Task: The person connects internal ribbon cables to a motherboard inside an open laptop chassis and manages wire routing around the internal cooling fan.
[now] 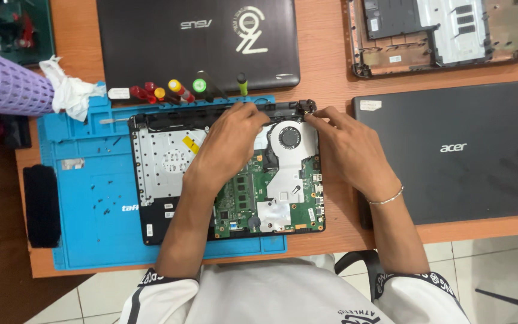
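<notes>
Pale floor tiles (pixel 493 264) show below the near edge of an orange-brown wooden desk (pixel 325 66). On it a blue repair mat (pixel 85 198), scattered with tiny screws, carries an opened laptop base (pixel 169 162) with its green circuit board and fan bare. The left hand (pixel 229 144) lies curled over the board, fingertips on the rear hinge edge. The right hand (pixel 349 150) pinches the right hinge corner (pixel 306 108). Screwdrivers (pixel 175 91) line the mat's far edge. Closed laptops sit beyond (pixel 199 42) and right (pixel 457 150). A lilac basket (pixel 4 87) stands far left, its contents indistinct.
</notes>
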